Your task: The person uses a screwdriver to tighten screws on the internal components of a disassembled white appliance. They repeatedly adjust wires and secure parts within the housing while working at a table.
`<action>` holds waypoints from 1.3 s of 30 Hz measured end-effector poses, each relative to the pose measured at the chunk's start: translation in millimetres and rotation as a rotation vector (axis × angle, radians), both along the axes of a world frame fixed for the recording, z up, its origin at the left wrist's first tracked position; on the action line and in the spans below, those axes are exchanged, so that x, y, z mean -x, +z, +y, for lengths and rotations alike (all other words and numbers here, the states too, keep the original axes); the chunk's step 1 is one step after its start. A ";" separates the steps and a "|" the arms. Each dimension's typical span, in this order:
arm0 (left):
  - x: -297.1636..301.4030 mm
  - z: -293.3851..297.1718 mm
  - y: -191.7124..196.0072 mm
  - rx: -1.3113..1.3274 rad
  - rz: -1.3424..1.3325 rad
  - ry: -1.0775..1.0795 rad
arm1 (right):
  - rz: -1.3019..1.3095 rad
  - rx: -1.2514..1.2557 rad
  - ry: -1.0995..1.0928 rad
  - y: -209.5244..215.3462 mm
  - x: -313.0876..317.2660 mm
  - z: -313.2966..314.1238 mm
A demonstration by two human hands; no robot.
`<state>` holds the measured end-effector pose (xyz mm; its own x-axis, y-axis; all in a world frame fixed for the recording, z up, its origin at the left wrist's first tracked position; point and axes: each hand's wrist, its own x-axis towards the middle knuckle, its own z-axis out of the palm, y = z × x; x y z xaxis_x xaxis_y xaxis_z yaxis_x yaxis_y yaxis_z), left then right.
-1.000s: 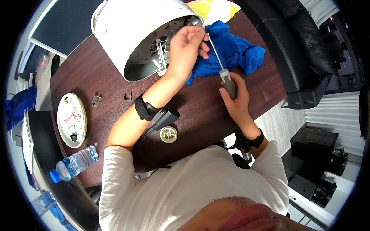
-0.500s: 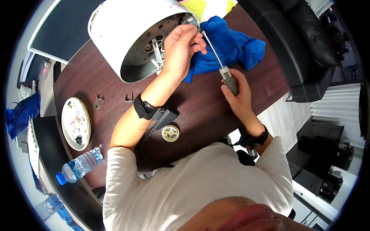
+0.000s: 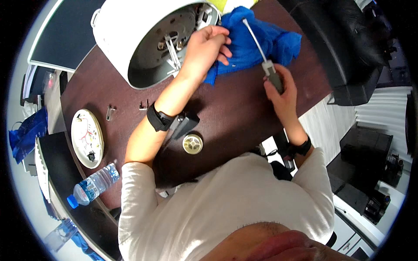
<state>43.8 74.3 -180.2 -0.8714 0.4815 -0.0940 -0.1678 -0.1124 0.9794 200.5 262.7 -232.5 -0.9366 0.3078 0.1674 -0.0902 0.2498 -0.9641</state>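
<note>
Hands work at the open underside of a large white round appliance shell (image 3: 126, 26) lying tipped on a dark brown wooden table (image 3: 235, 113). Left hand (image 3: 204, 48) rests on the shell's rim, fingers curled together against it; whether they pinch anything small cannot be told. Just beyond its knuckles, inside the shell, sit metal brackets and screws (image 3: 172, 48) on a grey plate. Right hand (image 3: 281, 89) is closed firmly around the grey handle of a long-shafted screwdriver (image 3: 261, 52), whose thin metal shaft slants up and away from that hand toward the left hand's fingertips, the tip ending over a crumpled blue cloth (image 3: 265, 41). The cloth lies between and beyond both hands, touching the left hand's far side. Near the left wrist, which wears a black band (image 3: 159, 118), lie a small cream round cap (image 3: 192, 144) and two little metal clips (image 3: 126, 108). Well out from the left elbow are a white oval plate with wiring (image 3: 87, 137) and a clear plastic water bottle with blue cap (image 3: 92, 185).
</note>
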 end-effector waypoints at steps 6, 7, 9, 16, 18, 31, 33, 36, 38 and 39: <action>-2.4 -13.6 -1.6 0.657 0.732 -0.242 | -0.054 0.123 0.040 3.3 6.7 11.0; -4.4 -15.1 -2.7 0.670 0.732 -0.328 | -0.073 0.148 0.054 4.3 8.4 11.0; -10.2 -16.8 -4.0 0.719 0.711 -0.496 | -0.130 0.209 0.077 6.8 12.4 11.5; -48.3 -28.5 5.7 0.777 0.842 -0.716 | -0.079 0.137 0.105 0.9 17.6 0.7; -57.6 -29.3 5.8 0.789 0.860 -0.718 | -0.071 0.160 0.095 -3.7 15.6 -2.6; -44.9 -20.0 -24.4 0.784 0.940 -0.680 | -0.002 -0.513 0.052 7.7 11.5 11.3; -44.2 -20.7 -21.8 0.774 0.944 -0.676 | -0.051 -0.554 0.066 10.7 12.1 14.2; -39.1 -20.9 -15.7 0.690 0.925 -0.633 | -0.083 -0.612 0.113 11.0 14.5 15.7; -33.6 -21.5 -10.6 0.588 0.895 -0.522 | -0.044 -0.690 0.136 10.6 17.6 15.0; -30.5 -22.0 -7.8 0.529 0.892 -0.459 | 0.005 -0.751 0.140 10.6 20.4 14.0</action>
